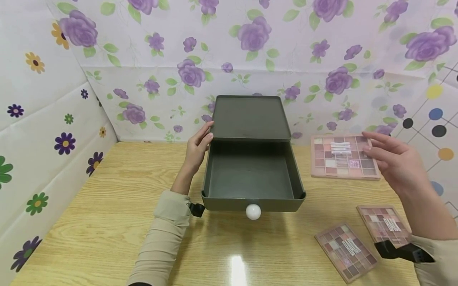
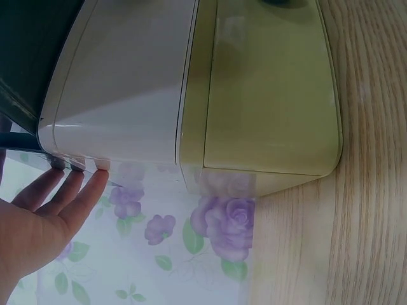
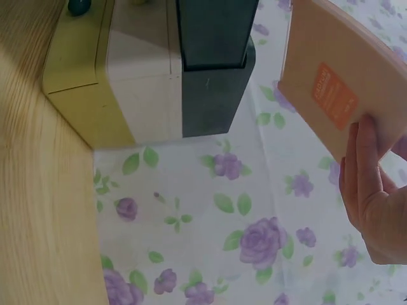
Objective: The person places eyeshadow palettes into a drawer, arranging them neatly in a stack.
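A dark green drawer (image 1: 250,171) with a white knob (image 1: 253,212) stands pulled out, its inside bare, below a flat dark green top (image 1: 250,117). My left hand (image 1: 196,149) rests its fingertips on the left side of this unit, near the top; its fingers look fairly straight in the left wrist view. Off to the right of the drawer, my right hand (image 1: 400,163) pinches a pink eyeshadow palette (image 1: 345,157) by its right edge, raised above the table. Its peach back bears an orange label (image 3: 334,95) in the right wrist view.
Two more eyeshadow palettes, one nearer the drawer (image 1: 346,252) and one under the right wrist (image 1: 384,225), lie on the wooden table (image 1: 107,222). Below the green drawer are a white drawer (image 2: 127,82) and a yellow one (image 2: 270,89). Flowered cloth (image 1: 229,43) hangs behind.
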`<state>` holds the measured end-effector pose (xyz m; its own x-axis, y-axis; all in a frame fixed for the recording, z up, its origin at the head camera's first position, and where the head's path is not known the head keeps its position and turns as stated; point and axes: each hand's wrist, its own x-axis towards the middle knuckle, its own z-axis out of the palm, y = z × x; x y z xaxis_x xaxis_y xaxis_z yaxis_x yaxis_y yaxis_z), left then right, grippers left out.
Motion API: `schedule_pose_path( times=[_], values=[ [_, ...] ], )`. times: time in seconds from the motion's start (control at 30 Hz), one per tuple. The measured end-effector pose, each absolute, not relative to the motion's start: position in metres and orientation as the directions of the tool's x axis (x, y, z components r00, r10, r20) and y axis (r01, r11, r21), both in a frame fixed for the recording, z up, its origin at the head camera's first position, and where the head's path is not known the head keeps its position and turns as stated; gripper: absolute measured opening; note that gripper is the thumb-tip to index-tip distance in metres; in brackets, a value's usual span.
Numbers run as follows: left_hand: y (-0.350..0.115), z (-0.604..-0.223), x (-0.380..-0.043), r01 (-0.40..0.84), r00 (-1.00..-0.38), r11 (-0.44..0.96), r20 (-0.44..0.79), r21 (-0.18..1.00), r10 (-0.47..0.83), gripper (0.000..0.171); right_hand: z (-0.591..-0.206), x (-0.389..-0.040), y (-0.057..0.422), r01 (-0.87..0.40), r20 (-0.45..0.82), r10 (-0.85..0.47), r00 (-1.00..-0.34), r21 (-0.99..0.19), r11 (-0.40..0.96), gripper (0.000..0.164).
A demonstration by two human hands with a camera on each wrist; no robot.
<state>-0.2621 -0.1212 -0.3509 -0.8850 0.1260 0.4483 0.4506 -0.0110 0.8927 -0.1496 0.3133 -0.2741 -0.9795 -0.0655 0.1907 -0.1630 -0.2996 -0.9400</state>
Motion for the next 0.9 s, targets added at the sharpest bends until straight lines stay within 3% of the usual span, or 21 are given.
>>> schedule_pose_path(
  times=[0.23, 0.43, 0.9],
  values=[
    [-0.121, -0.351, -0.262, 0.453, -0.885, -0.002, 0.45, 0.891, 0.119, 0.045, -0.267, -0.15, 0.301, -0.101, 0.134, -0.078, -0.988, -0.937, -0.333, 0.038],
    [-0.121, -0.35, -0.262, 0.449, -0.887, -0.007, 0.446, 0.894, 0.119, 0.045, -0.268, -0.152, 0.286, -0.115, 0.188, -0.155, -0.97, -0.914, -0.39, 0.038],
    [-0.115, -0.326, -0.24, 0.43, -0.898, 0.013, 0.425, 0.903, 0.115, 0.044, -0.273, -0.156, 0.251, -0.146, 0.223, -0.188, -0.957, -0.924, -0.352, 0.037]
  ],
)
